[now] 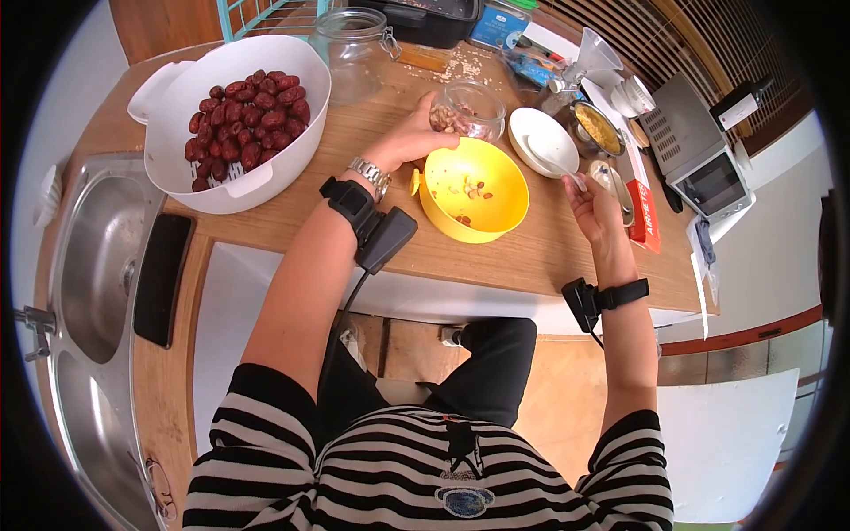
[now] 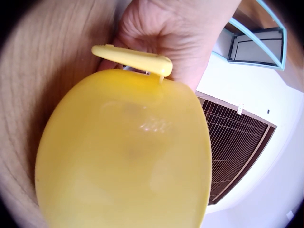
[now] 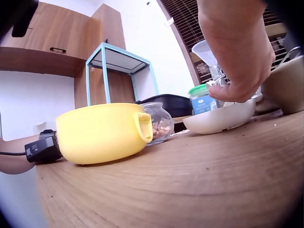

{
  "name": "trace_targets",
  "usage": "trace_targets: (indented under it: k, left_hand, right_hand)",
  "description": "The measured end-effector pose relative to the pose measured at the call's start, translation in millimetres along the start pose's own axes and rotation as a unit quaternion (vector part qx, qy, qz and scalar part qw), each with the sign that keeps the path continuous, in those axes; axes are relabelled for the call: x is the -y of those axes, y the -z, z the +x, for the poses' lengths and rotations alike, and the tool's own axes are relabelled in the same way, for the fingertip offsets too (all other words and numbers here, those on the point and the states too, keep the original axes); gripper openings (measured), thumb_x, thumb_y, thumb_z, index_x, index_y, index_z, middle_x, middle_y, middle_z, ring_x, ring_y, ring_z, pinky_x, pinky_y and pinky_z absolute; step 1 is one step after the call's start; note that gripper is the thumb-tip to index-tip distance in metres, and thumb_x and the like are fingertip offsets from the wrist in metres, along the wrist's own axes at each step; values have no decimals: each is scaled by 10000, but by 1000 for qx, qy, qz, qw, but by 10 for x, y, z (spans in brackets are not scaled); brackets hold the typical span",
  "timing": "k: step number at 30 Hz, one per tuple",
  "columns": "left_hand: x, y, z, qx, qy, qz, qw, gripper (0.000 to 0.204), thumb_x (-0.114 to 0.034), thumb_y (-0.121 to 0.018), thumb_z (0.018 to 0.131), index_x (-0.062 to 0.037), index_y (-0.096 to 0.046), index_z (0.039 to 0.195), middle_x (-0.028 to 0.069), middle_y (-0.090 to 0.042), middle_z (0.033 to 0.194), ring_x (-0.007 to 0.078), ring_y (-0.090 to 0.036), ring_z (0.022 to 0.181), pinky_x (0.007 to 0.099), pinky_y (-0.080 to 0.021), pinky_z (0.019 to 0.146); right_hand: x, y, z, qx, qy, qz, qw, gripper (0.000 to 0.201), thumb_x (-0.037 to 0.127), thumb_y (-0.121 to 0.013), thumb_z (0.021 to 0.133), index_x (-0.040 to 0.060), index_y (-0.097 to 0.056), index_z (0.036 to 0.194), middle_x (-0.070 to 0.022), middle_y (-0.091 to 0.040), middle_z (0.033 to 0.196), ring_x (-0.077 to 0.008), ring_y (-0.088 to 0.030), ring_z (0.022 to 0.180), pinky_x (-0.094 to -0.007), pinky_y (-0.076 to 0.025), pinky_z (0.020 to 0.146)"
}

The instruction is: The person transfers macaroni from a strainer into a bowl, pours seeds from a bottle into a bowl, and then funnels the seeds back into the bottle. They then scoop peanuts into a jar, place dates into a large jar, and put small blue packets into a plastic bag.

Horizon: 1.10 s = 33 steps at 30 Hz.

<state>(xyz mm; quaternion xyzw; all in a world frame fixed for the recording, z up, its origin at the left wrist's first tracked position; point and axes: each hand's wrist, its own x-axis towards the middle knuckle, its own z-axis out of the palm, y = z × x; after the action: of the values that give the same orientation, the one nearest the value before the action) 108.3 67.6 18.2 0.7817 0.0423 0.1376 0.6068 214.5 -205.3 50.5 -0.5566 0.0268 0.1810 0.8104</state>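
Observation:
In the head view, my left hand is spread beside a small glass jar of nuts, its thumb at the rim of the yellow bowl. Several nuts and small bits lie in that bowl. In the left wrist view the bowl hides part of the hand; how firmly it touches the jar is unclear. My right hand pinches the handle of a pale spoon, whose other end is in the white bowl. The right wrist view shows this hand above the white bowl.
A white basket of red dates stands at the left near the sink and a black phone. Behind are a large glass jar and a black tray. To the right are a pan of yellow food, a red box and a microwave.

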Motion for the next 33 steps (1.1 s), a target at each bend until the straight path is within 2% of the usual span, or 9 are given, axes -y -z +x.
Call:
trace_targets:
  k: [5,11,17,21,23,27,30,32,33]
  left_hand:
    - [6,1,6,-1,1,9,1000,906,-235,-624,602,11,-85,1287,240,-449,1109,251,-512,954,279,-435,753]
    - [28,-2,18,-6,-8,3,1000,906,-237,-627,599,7,-92,1287,242,-430,1131,255,-491,986,286,-416,792]
    - [-20,0,-16,0,8,-11,1000,896,-228,-625,600,8,-98,1286,241,-392,1172,260,-440,1053,284,-372,856]
    - [23,-5,6,-2,-2,-9,1000,891,-223,-623,603,11,-100,1285,238,-381,1183,258,-434,1059,280,-373,855]
    - [19,-1,2,4,-19,-23,1000,889,-221,-623,605,16,-99,1283,235,-387,1177,257,-438,1054,280,-381,846]
    - [1,5,-10,7,-1,-22,1000,903,-229,-635,599,21,-100,1281,233,-386,1180,258,-430,1063,270,-365,862]
    - [-73,16,-49,1,0,2,1000,865,-299,-633,640,-25,-128,1287,218,-355,1206,233,-443,1048,280,-380,839]
    - [-146,42,-78,60,91,-50,993,918,-408,-637,646,-31,-103,1292,239,-379,1172,207,-545,876,265,-479,637]
    - [-133,31,-74,60,92,-50,993,918,-408,-637,646,-31,-103,1292,239,-379,1172,207,-545,876,265,-479,637]
  right_hand:
    - [16,16,-87,14,-10,12,1000,155,56,-365,855,-79,-408,917,-208,-523,850,-269,-568,766,-276,-513,670]
    - [9,48,-139,26,-32,28,999,180,76,-347,862,-79,-387,944,-243,-490,922,-283,-555,813,-281,-509,697]
    - [-62,-56,-466,-92,28,-90,991,234,209,-458,832,11,-430,953,-124,-499,824,-181,-533,654,-239,-458,521]
    - [-145,-307,-641,7,64,-232,971,321,301,-514,799,25,-478,959,-45,-516,720,-122,-496,527,-218,-412,463]
    - [-174,-522,-739,88,52,-384,918,384,303,-534,785,-6,-482,1006,-72,-548,770,-114,-522,560,-212,-419,467]
    - [-264,-611,-614,173,48,-489,853,329,201,-534,788,-57,-500,988,-96,-562,704,-104,-526,499,-196,-428,411]
    - [-322,-532,-521,158,52,-422,891,257,141,-501,801,-66,-518,952,-85,-561,666,-104,-517,466,-192,-432,401]
    - [-261,-481,-533,147,49,-417,896,250,124,-495,800,-70,-518,956,-77,-561,681,-100,-514,477,-187,-421,395]
    - [-226,-453,-550,135,46,-412,900,243,108,-489,800,-74,-517,959,-69,-561,695,-96,-511,489,-183,-410,389]
